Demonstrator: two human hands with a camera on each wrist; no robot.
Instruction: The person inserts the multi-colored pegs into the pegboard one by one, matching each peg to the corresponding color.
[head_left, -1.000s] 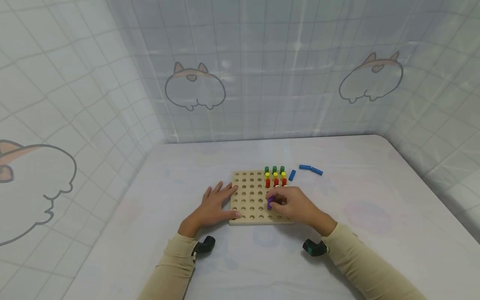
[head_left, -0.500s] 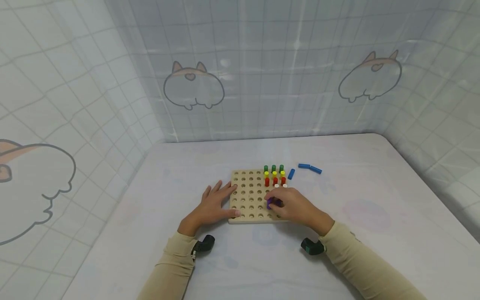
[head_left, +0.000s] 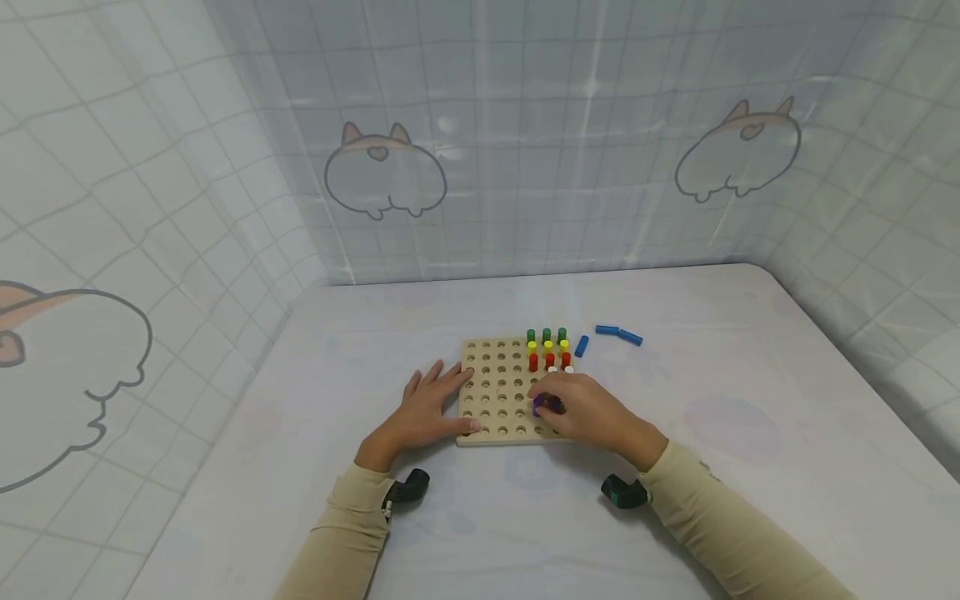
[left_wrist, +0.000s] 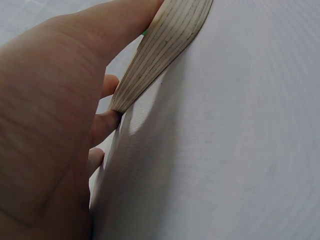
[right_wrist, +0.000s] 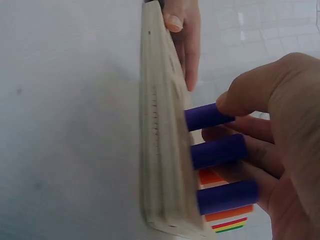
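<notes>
Nearest, beige sleeves [head_left: 720,525] and dark wrist-mounted cameras [head_left: 626,493] are seen at the bottom of the head view. The right hand [head_left: 592,412] is held over the near right part of the wooden pegboard [head_left: 495,392], its thumb and fingers pinched on a purple peg [head_left: 538,406]. In the right wrist view three purple pegs [right_wrist: 220,150] are seen standing in the board, the top one [right_wrist: 205,116] gripped at its tip by the thumb. Compared with a second ago, the hand has barely shifted; the purple peg sits at the same spot, a touch lower, so it is judged seated or nearly seated in its hole. The left hand [head_left: 423,412] is laid flat, fingers straight, on the board's left edge, unchanged, bracing it; its thumb is seen pressed at the board's side [left_wrist: 165,45] in the left wrist view.

Farther on, white pegs [head_left: 561,369] are partly hidden behind the right hand, then rows of red pegs [head_left: 549,361], yellow pegs [head_left: 547,347] and green pegs [head_left: 546,334]. Three blue pegs [head_left: 607,331] lie loose on the table [head_left: 750,375] beyond the board's far right corner, apart from it. The left columns of holes are unfilled. A printed curtain [head_left: 525,150] encloses the back.
</notes>
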